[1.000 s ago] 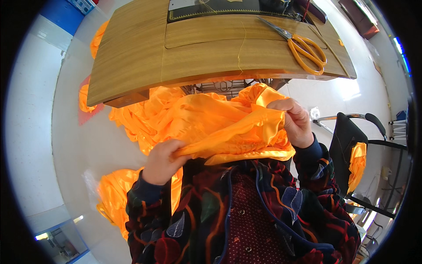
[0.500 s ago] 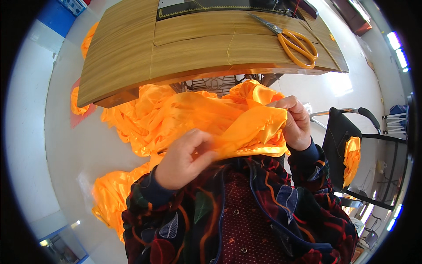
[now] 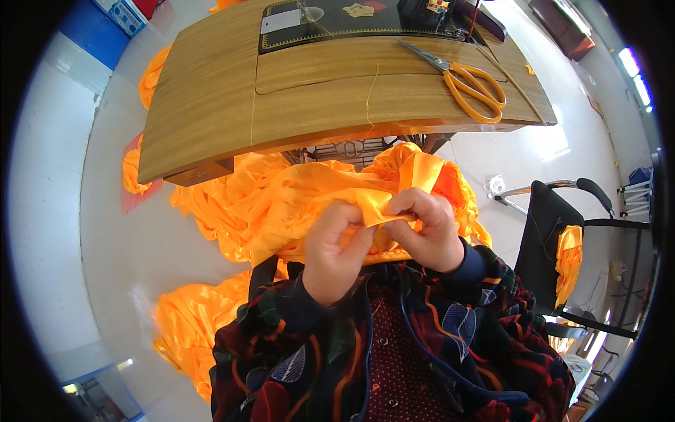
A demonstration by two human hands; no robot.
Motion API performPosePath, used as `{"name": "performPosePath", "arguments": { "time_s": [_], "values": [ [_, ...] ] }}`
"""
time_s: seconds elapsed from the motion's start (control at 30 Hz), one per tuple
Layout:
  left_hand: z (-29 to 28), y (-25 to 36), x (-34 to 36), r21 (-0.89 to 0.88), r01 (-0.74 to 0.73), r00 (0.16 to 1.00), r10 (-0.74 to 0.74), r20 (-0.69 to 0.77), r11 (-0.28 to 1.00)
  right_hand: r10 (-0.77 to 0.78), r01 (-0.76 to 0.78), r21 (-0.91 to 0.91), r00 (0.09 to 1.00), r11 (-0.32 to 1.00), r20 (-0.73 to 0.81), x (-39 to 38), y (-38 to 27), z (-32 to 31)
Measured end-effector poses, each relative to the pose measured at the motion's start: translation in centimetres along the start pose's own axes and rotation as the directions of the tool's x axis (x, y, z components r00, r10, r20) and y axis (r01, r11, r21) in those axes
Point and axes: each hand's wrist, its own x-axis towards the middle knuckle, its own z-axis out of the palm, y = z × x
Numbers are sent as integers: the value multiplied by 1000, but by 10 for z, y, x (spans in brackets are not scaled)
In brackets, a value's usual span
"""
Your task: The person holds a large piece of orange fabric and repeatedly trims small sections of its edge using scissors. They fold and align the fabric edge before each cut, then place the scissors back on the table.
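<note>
Through the head camera I see the left hand (image 3: pixel 334 250) and the right hand (image 3: pixel 430 228) close together, each pinching a folded edge of the orange satin cloth (image 3: pixel 281 204) between thumb and fingers. The cloth bunches between the person's body and the wooden sewing table (image 3: pixel 197 98). Orange-handled scissors (image 3: pixel 448 67) lie on that table; I make out a black chair (image 3: pixel 540 243) at right.
</note>
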Motion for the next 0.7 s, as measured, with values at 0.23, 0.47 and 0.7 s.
{"name": "performPosePath", "arguments": {
  "time_s": [0.23,0.47,0.7],
  "values": [
    [-9,-6,-14,-259,41,996,-60,-66,965,-181,184,-259,983,948,35,2,2,3],
    [-17,-17,-18,-441,200,970,-240,-36,875,-179,143,-224,973,964,-148,5,3,3],
    [-9,-5,-13,-300,234,972,-224,67,925,-134,126,-93,988,988,-81,4,5,6]
  ]
}}
